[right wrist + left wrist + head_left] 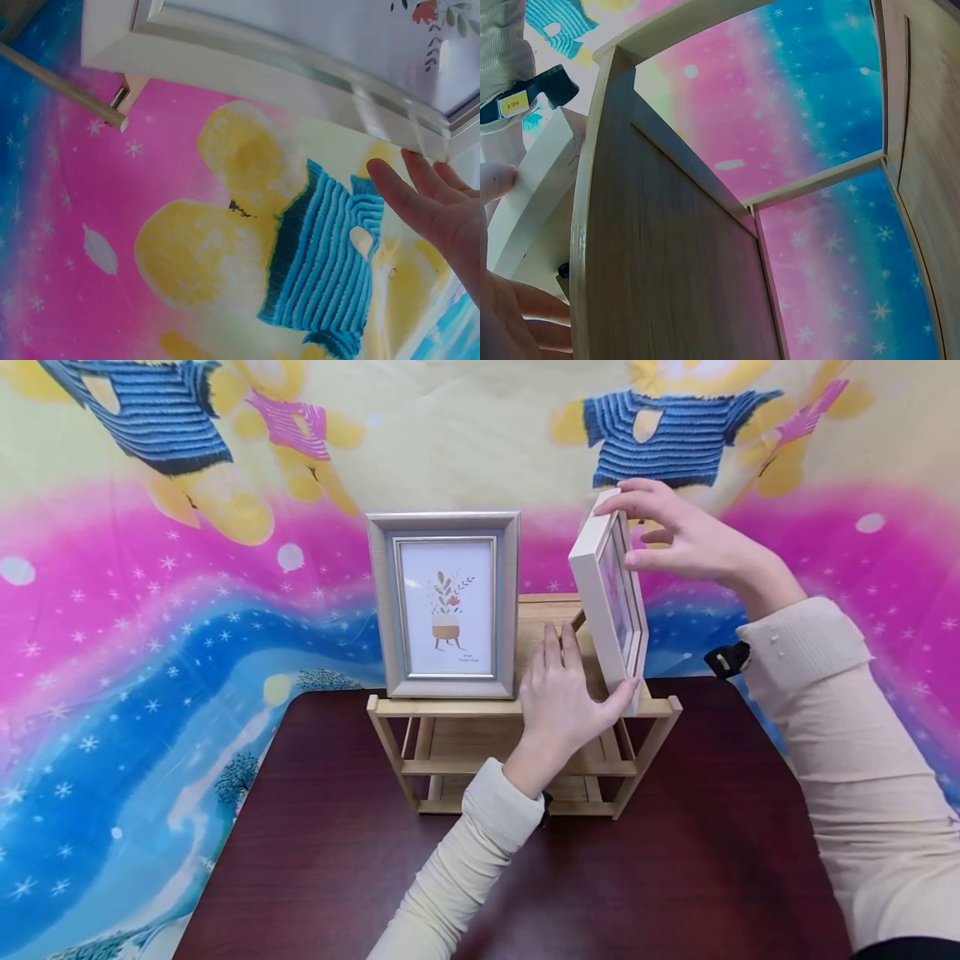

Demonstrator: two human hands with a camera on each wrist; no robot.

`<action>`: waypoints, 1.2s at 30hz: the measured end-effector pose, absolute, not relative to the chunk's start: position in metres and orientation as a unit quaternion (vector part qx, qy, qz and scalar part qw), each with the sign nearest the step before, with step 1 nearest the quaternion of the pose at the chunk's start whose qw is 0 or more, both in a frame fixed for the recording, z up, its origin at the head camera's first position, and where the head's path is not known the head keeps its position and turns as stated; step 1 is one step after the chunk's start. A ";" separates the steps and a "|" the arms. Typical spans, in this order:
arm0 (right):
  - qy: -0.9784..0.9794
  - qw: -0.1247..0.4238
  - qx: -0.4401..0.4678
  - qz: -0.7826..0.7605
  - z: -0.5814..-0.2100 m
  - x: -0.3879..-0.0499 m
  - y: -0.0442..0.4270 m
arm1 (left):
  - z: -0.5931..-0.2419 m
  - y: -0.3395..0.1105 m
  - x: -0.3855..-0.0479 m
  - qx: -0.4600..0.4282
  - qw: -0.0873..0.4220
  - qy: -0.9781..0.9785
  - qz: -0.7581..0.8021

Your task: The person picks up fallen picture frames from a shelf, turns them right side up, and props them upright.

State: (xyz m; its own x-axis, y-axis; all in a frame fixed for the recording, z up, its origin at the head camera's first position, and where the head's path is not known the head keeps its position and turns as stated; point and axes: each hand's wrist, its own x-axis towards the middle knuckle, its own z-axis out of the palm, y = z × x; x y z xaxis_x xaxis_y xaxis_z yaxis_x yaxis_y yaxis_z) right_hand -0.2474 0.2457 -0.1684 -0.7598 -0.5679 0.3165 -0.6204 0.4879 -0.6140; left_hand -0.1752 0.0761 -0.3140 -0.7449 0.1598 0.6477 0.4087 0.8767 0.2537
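Note:
A white picture frame (609,602) stands at an angle on the right end of a wooden shelf rack's top (450,707), its glazed face turned to the right. My right hand (678,539) holds its upper edge, index finger over the top and thumb by the front. In the right wrist view, the fingers (431,184) meet the edge of the frame (285,94). My left hand (558,702) lies at the frame's lower part, thumb against its bottom corner and fingers extended behind it. The left wrist view shows the thumb beside the white frame edge (536,191).
A silver-grey picture frame (378,610) with a potted-plant print stands upright on the rack's left side. Lower shelves (465,739) are below. The rack stands on a dark reddish-brown table (315,860), with a patterned cloth (247,577) hanging close behind.

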 end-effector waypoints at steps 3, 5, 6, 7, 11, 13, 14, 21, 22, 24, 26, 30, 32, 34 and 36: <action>-0.866 0.045 0.333 0.371 -0.170 -0.250 0.249 | -0.314 0.074 -0.177 -0.162 0.319 -0.912 -0.200; -0.867 0.052 0.326 0.373 -0.171 -0.251 0.251 | -0.315 0.071 -0.178 -0.170 0.327 -0.907 -0.202; -0.867 0.053 0.322 0.376 -0.172 -0.252 0.252 | -0.315 0.070 -0.179 -0.174 0.335 -0.903 -0.203; -0.868 0.055 0.320 0.376 -0.173 -0.252 0.253 | -0.316 0.069 -0.179 -0.179 0.344 -0.899 -0.205; -0.869 0.063 0.315 0.377 -0.174 -0.253 0.254 | -0.318 0.065 -0.181 -0.198 0.396 -0.870 -0.219; -0.867 0.062 0.314 0.381 -0.175 -0.253 0.255 | -0.319 0.063 -0.182 -0.209 0.416 -0.853 -0.235; -0.865 0.058 0.314 0.387 -0.175 -0.253 0.255 | -0.319 0.062 -0.182 -0.214 0.425 -0.844 -0.246; -0.866 0.040 0.289 0.406 -0.179 -0.251 0.261 | -0.321 0.056 -0.180 -0.254 0.449 -0.795 -0.318; -0.868 0.042 0.286 0.403 -0.179 -0.251 0.262 | -0.321 0.056 -0.179 -0.262 0.448 -0.791 -0.325; -0.873 0.047 0.281 0.395 -0.180 -0.250 0.264 | -0.321 0.054 -0.178 -0.275 0.445 -0.783 -0.336; -0.875 0.049 0.276 0.395 -0.181 -0.249 0.266 | -0.321 0.053 -0.177 -0.285 0.442 -0.777 -0.345; -0.879 0.059 0.267 0.390 -0.182 -0.247 0.268 | -0.321 0.050 -0.176 -0.298 0.445 -0.768 -0.352; -0.881 0.067 0.264 0.387 -0.182 -0.247 0.269 | -0.321 0.049 -0.177 -0.301 0.448 -0.765 -0.352; -0.880 0.077 0.262 0.389 -0.183 -0.246 0.270 | -0.321 0.047 -0.177 -0.303 0.450 -0.764 -0.348; -0.874 0.094 0.263 0.399 -0.184 -0.245 0.271 | -0.321 0.045 -0.178 -0.302 0.453 -0.765 -0.345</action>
